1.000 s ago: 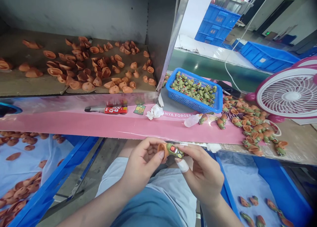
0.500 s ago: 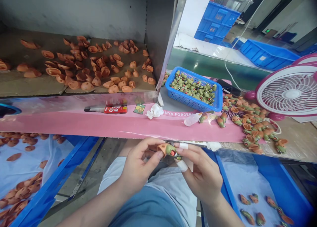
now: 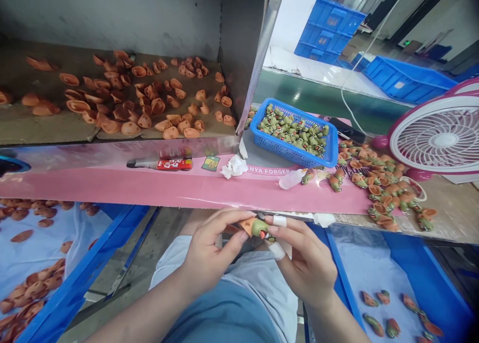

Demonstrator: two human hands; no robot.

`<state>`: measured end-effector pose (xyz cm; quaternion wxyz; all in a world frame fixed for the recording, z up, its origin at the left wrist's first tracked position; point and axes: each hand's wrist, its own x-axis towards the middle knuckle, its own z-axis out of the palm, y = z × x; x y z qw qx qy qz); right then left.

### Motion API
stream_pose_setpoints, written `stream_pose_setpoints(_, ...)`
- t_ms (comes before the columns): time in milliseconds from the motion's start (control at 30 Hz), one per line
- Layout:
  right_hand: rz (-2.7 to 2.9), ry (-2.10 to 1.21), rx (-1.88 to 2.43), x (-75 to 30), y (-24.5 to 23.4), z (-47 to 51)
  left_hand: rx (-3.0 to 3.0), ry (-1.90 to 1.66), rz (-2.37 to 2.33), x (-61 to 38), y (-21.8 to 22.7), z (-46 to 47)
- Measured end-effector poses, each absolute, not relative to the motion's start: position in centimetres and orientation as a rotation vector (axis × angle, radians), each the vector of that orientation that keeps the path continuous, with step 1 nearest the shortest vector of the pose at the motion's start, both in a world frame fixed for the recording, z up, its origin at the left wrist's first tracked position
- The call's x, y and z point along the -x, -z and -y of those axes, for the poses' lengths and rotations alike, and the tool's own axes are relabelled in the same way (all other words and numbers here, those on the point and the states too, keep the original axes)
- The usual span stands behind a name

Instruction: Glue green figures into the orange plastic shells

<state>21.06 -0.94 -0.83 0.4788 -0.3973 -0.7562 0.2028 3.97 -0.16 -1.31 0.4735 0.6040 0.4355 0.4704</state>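
A small figurine (image 3: 259,228) with an orange shell-like piece and a green body is pinched between both hands, just in front of the bench edge. My left hand (image 3: 219,246) grips its orange end between thumb and fingers. On the green end, my right hand (image 3: 299,256) closes with white tape on two of its digits; the fingertips partly cover the figurine. Beyond the hands, a translucent squeeze bottle (image 3: 292,179) lies on the pink mat (image 3: 112,186). A crumpled white tissue (image 3: 234,167) and a red glue tube (image 3: 174,164) lie farther left.
Orange shell pieces (image 3: 149,101) cover the shelf at left. A blue basket (image 3: 290,156) holds green figures. Assembled figurines (image 3: 389,191) crowd the bench near a fan (image 3: 443,138). Blue bins (image 3: 123,233) flank my lap, the right bin (image 3: 430,278) holding several figurines.
The figurine has turned slightly in my fingers, and both hands keep their hold on it. The camera view has shifted a little.
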Motion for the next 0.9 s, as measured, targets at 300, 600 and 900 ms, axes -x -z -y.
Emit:
stream_pose_setpoints(300,1.814,-0.570,0.988,-21.1,1.0,1.0,-1.272,-1.029,-1.066,-4.0,1.1,0.0)
stream_pose_setpoints(600,1.797,-0.570,1.012,-21.0,1.2,1.2,-1.082,-1.045,-1.014,-4.2,0.9,-0.4)
stream_pose_setpoints(900,1.805,-0.281,0.985,-20.0,1.7,0.6,-0.924,-1.086,-0.823,-4.4,1.8,0.5)
